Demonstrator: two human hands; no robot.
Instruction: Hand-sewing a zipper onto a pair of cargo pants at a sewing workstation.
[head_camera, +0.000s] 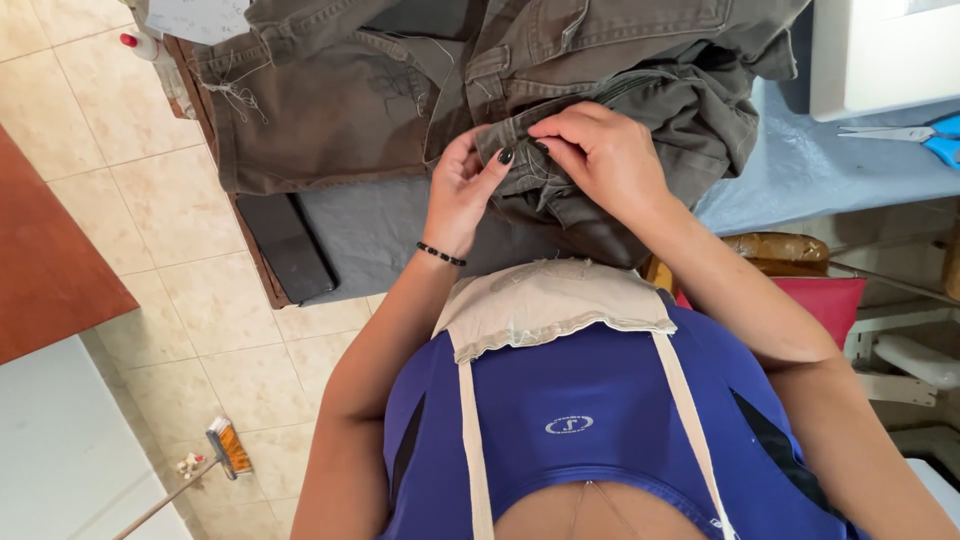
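Left hand (462, 190) and right hand (600, 155), fingers pinching a fold of olive-grey trousers (560, 60), at the worktop's (380, 235) near edge

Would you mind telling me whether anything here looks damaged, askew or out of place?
Loose threads hang from a frayed edge of the olive-grey garment at its upper left. The left hand and right hand pinch a bunched fold. Otherwise nothing stands out.

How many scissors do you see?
1. The scissors with blue handles lie on the blue cloth at the far right, away from both hands, partly cut off by the picture's edge. Others may be hidden under the trousers.
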